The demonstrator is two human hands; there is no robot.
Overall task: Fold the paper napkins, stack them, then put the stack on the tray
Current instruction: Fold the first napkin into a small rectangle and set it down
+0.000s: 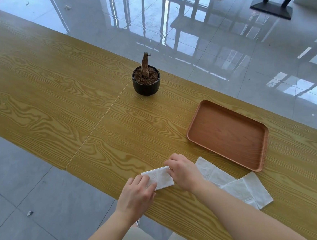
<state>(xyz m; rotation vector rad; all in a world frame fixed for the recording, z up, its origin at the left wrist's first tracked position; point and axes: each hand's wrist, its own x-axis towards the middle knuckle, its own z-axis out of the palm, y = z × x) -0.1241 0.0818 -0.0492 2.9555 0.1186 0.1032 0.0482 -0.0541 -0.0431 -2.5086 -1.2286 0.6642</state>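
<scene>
- We note the folded napkin (160, 177) lying on the wooden table (58, 93) near its front edge, between both hands.
- Left hand (136, 194): fingers fairly straight, laid over the napkin's near-left corner and pressing it flat. We judge this pins the sheet so it cannot slide during creasing.
- Right hand (183, 171): fingers bent over the napkin's right edge, thumb and fingertips seemingly pinching the far-right corner. This is probably to line up the layers, though the exact contact is hidden under the hand.
- Two loose napkins (233, 185) lie just right of the right wrist, overlapping each other and within easy reach. They are flatter and longer than the one in hand, so likely less folded.
- Tray (228, 133): brown, rimmed and rectangular, holding nothing. It sits beyond the loose napkins, with its near corner just beside them.
- Black plant pot (146, 85): holds brown soil and a bare stump, and stands well apart from the work.
- We judge no stack is begun yet.
</scene>
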